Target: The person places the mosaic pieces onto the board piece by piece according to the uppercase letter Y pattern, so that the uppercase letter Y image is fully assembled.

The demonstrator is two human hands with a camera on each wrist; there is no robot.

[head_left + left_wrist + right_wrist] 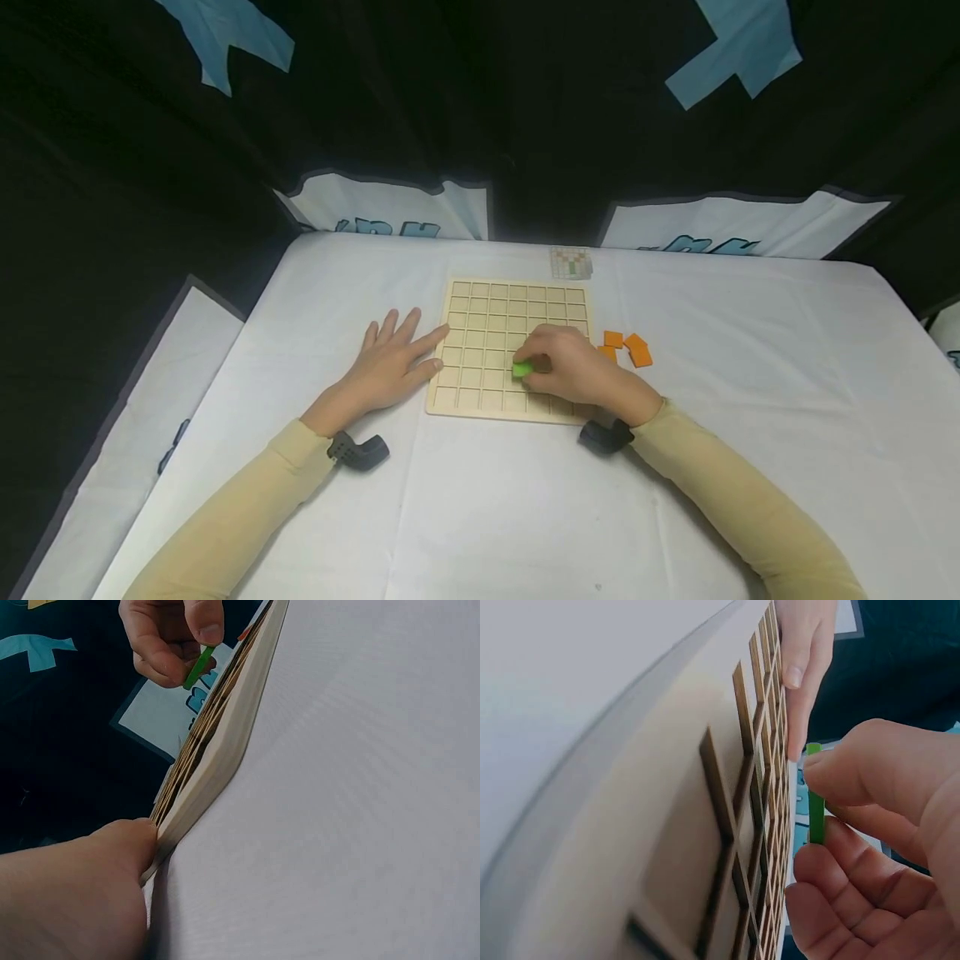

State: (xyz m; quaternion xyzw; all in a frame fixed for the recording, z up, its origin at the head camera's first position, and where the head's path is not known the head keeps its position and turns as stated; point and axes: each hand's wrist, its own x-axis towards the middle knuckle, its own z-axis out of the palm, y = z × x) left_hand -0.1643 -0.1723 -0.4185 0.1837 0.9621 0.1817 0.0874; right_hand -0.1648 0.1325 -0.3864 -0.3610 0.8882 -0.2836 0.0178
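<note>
A light wooden board with a grid of square recesses lies on the white table. My right hand is over its right half, pinching a thin green square tile between thumb and fingers. In the right wrist view the green tile stands edge-on, just above the grid. My left hand lies with spread, straight fingers at the board's left edge, thumb and index finger touching the rim. In the left wrist view, the thumb side of the left hand meets the board's edge.
Several orange tiles lie just right of the board, partly behind the right hand. A small card with a coloured grid pattern sits beyond the board's far right corner. Black curtain stands behind the table.
</note>
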